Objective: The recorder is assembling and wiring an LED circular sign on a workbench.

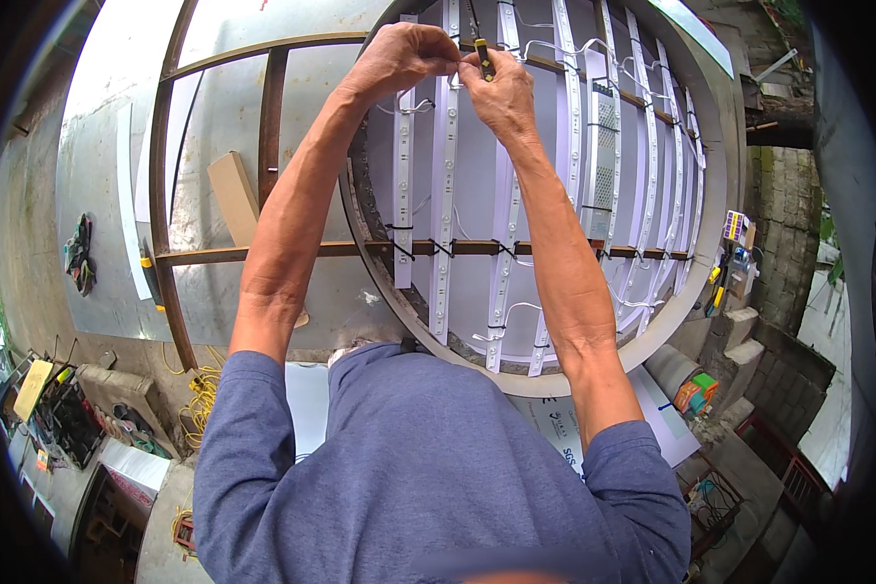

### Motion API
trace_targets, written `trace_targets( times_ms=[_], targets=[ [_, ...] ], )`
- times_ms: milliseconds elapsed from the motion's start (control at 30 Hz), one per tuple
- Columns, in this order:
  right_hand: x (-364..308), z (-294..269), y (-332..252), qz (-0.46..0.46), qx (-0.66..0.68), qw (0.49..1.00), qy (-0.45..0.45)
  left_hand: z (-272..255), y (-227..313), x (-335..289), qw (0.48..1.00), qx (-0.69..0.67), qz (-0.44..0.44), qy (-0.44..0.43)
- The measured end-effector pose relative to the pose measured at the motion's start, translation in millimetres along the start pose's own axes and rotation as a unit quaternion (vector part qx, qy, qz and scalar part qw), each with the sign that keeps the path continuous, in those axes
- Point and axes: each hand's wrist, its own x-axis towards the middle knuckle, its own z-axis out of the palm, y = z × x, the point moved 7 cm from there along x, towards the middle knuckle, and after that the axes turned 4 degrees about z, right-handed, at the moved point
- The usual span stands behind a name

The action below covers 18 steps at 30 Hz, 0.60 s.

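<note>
Both my hands meet over the upper part of a round, shallow sign frame [686,302] fitted with rows of white LED strips [445,175]. My left hand [409,58] is closed in a pinch, its fingertips against those of the right; a thin white wire seems to be between them, mostly hidden. My right hand [504,97] is closed too, keeping a screwdriver [484,60] with a black-and-yellow handle tucked in the fingers, its shaft pointing away from me. White wires [545,46] link neighbouring strips close by.
A perforated metal power supply [602,161] sits among the strips. Black ties bind strips to a brown metal bar [311,250]. On the left are a tan board piece [234,198] and a yellow cord [202,404]; tools and small boxes [737,234] lie right of the ring.
</note>
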Motion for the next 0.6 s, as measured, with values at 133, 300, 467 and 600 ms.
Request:
trace_targets(
  times_ms=[133,300,467,600],
  targets=[
    [-1,-4,2,0.023,0.009,1.0,-0.01,4,-2,2,0.999,-0.038,-0.007,-0.03],
    [-1,-2,-1,-0.023,0.028,0.999,0.02,6,-9,0,0.994,-0.095,-0.007,-0.051],
    [-5,6,1,-0.008,0.072,0.997,0.026,3,-9,-5,0.994,-0.104,-0.005,-0.04],
    [-6,4,1,0.016,0.069,0.997,0.01,7,-15,-5,0.987,-0.153,-0.016,-0.042]
  ],
)
